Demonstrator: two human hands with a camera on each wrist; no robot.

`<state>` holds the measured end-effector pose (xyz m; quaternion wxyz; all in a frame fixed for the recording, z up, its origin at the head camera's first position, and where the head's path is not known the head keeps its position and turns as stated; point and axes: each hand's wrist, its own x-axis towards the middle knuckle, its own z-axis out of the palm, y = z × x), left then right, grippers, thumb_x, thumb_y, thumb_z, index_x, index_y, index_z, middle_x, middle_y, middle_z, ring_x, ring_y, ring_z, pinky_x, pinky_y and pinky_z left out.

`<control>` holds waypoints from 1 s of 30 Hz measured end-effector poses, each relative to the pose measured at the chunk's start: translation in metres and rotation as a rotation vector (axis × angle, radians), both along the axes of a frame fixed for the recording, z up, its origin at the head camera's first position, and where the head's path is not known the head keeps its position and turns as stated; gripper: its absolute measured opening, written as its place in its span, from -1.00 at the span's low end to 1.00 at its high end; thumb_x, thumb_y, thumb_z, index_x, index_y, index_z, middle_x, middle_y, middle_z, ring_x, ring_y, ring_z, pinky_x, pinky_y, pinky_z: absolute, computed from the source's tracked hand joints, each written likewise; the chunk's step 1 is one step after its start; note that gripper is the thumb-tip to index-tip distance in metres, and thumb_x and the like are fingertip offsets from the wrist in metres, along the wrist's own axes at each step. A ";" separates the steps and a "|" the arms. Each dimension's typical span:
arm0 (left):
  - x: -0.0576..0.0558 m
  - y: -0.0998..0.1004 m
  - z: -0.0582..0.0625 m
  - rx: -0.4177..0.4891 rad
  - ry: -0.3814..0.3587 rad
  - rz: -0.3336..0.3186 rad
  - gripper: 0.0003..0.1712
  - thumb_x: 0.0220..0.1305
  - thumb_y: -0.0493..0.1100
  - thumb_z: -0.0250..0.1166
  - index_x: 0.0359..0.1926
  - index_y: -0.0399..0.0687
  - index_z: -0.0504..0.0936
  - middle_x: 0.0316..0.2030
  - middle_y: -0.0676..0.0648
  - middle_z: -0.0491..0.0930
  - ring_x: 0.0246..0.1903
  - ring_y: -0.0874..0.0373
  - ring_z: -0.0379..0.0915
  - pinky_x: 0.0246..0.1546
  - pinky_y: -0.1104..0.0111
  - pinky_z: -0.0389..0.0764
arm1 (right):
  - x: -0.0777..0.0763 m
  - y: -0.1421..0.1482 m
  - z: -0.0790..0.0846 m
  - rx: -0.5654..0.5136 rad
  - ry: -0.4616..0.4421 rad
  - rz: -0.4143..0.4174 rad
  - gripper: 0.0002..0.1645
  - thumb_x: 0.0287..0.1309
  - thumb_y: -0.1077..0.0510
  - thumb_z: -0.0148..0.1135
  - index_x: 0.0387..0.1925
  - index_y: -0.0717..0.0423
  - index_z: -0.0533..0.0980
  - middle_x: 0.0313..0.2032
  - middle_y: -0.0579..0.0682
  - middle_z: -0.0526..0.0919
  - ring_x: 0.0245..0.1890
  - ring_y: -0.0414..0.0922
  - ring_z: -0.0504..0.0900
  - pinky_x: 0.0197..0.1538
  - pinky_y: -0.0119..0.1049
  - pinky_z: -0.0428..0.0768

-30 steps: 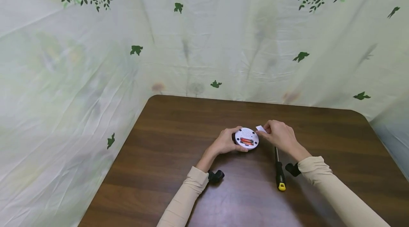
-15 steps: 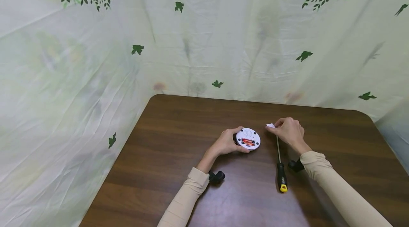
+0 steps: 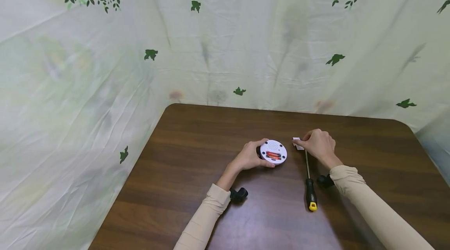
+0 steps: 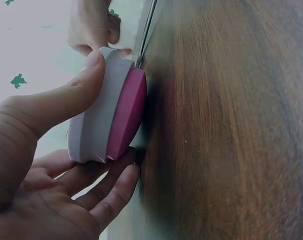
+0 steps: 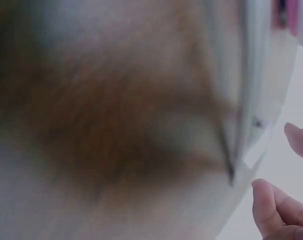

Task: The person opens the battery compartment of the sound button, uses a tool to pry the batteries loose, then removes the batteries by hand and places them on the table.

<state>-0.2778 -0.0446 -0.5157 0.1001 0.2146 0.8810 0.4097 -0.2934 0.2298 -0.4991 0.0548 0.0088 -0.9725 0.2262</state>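
Note:
My left hand (image 3: pixel 250 155) grips a round white-and-pink device (image 3: pixel 268 146) by its edge, thumb on one side and fingers on the other. Its white underside faces up, with small holes and an uncovered battery compartment holding red batteries (image 3: pixel 273 156). The left wrist view shows the pink side (image 4: pixel 127 112) facing the table. Close to the screwdriver's tip, my right hand (image 3: pixel 320 144) is low over a small white battery cover (image 3: pixel 299 147). In the right wrist view its thumb and fingers (image 5: pixel 265 200) are spread apart, with the cover (image 5: pixel 255 150) lying beyond them.
A screwdriver (image 3: pixel 311 195) with a black-and-yellow handle lies on the brown wooden table (image 3: pixel 211 136), shaft pointing away beneath the right hand. A pale curtain (image 3: pixel 260 47) with printed leaves hangs behind the table's far edge.
My right hand moved right, away from the device, and lowered the white battery cover to the table, where its fingers came apart. The left hand stayed nearly still with the device.

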 end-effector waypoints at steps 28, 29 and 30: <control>0.001 0.002 0.003 0.007 -0.012 0.010 0.02 -0.06 0.01 0.71 0.44 -0.02 0.48 0.27 -0.14 0.63 0.27 -0.13 0.46 0.35 0.02 0.42 | 0.163 -0.014 0.003 0.052 -0.186 -0.148 -0.28 -0.05 -0.47 0.49 -0.80 -0.07 0.40 -0.75 -0.19 0.23 -0.63 -0.14 0.33 -0.57 -0.26 0.18; 0.001 0.001 0.003 0.008 -0.014 0.009 0.02 -0.06 0.01 0.71 0.44 -0.01 0.48 0.27 -0.14 0.63 0.27 -0.13 0.46 0.35 0.02 0.42 | 0.163 -0.015 0.002 0.052 -0.185 -0.148 -0.27 -0.04 -0.46 0.49 -0.81 -0.06 0.38 -0.75 -0.19 0.22 -0.63 -0.14 0.33 -0.57 -0.26 0.18; 0.000 0.001 0.003 0.010 -0.016 0.010 0.02 -0.06 0.00 0.71 0.44 -0.01 0.48 0.27 -0.14 0.63 0.27 -0.14 0.46 0.35 0.02 0.42 | 0.164 -0.015 0.002 0.051 -0.185 -0.148 -0.27 -0.03 -0.44 0.49 -0.81 -0.06 0.37 -0.75 -0.18 0.23 -0.64 -0.14 0.33 -0.57 -0.26 0.18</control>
